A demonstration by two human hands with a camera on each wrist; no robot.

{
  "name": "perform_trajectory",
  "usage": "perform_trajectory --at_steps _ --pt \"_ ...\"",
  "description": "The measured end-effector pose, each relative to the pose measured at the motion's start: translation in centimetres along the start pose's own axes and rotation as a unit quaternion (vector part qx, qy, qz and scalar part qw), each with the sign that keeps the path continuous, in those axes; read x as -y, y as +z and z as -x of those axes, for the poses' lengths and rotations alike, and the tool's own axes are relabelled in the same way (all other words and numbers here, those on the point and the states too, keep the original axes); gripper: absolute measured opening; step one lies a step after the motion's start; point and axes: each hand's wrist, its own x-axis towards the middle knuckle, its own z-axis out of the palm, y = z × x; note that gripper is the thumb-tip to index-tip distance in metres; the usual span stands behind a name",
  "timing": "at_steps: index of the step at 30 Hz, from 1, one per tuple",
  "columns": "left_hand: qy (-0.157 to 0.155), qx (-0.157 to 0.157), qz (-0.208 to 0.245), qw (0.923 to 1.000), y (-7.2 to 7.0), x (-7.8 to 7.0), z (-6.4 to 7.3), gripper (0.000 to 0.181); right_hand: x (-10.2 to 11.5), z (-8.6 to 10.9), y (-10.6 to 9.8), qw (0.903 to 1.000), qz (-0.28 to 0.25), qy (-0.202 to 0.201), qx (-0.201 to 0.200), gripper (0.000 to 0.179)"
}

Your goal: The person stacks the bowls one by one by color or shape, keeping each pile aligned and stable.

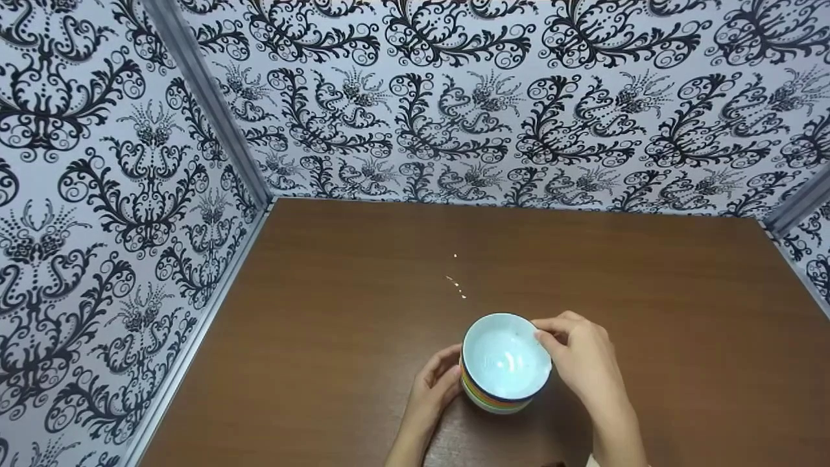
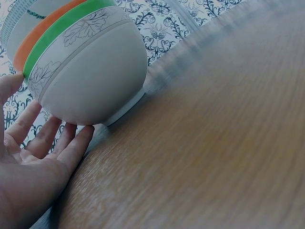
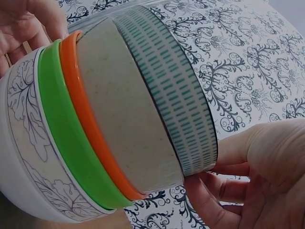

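A stack of nested bowls stands on the table, topped by a bowl with a pale blue inside [image 1: 502, 353] and a teal-dashed outer band [image 3: 169, 90]. Below that come a pale speckled surface [image 3: 124, 114], an orange bowl [image 3: 93, 124], a green bowl [image 3: 71, 138] and, lowest, a white bowl [image 2: 95, 71] with a leaf pattern. My left hand [image 1: 431, 389] holds the stack's left side, thumb near the green rim and fingertips against the white bowl. At the upper right, my right hand [image 1: 583, 357] pinches the top bowl's rim between thumb and fingers.
A brown wooden table [image 1: 324, 324] spreads around the stack. Small pale marks [image 1: 456, 284] show on it just beyond the bowls. Patterned black-and-white panels [image 1: 454, 130] close off the back and sides, with a grey corner post [image 1: 207, 97] at the left.
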Motion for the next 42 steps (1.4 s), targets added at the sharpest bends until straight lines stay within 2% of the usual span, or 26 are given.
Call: perform_trajectory --at_steps 17,33,42 --pt "-0.012 -0.015 -0.003 0.9998 0.15 -0.05 -0.01 0.048 -0.25 -0.05 0.04 1.0000 0.005 0.002 0.002 0.019" --pt "0.002 0.002 -0.002 1.0000 0.07 0.01 -0.02 0.047 -0.29 0.17 -0.02 0.9999 -0.003 0.011 0.002 0.018" --pt "-0.002 -0.002 0.001 1.0000 0.07 0.01 -0.12 0.047 -0.63 0.12 0.13 0.9996 -0.024 0.015 0.005 0.018"
